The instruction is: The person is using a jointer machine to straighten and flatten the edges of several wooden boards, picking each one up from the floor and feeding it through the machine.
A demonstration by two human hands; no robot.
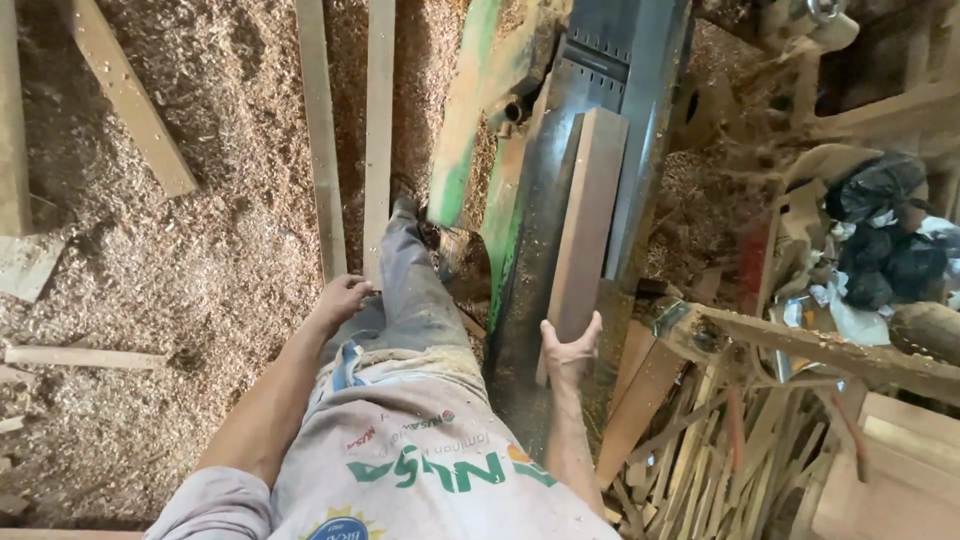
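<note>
Sawdust covers the floor (180,250) of this workshop, thick and pale under my feet. My board (588,215) lies flat on the dark bed of the machine (640,60), its long axis running away from me and leaning slightly to the right, the far end squared off near the grey housing. It is a plain reddish-brown plank, smooth on top, even in width, dusted with fine shavings along its edges.

My right hand (570,345) grips its near end, thumb spread to the right, fingers wrapped around the left side. My left hand (342,297) hangs by my thigh, loosely curled, fingertips touching the bottom end of a thin slat (378,130); I cannot tell whether it pinches it. A second slat (322,140) stands just beside that one, to its left.

Green metal parts (465,110) of the machine sit left of the board. Offcuts (700,450) pile up at lower right, and dark bags (880,230) lie beyond them.
</note>
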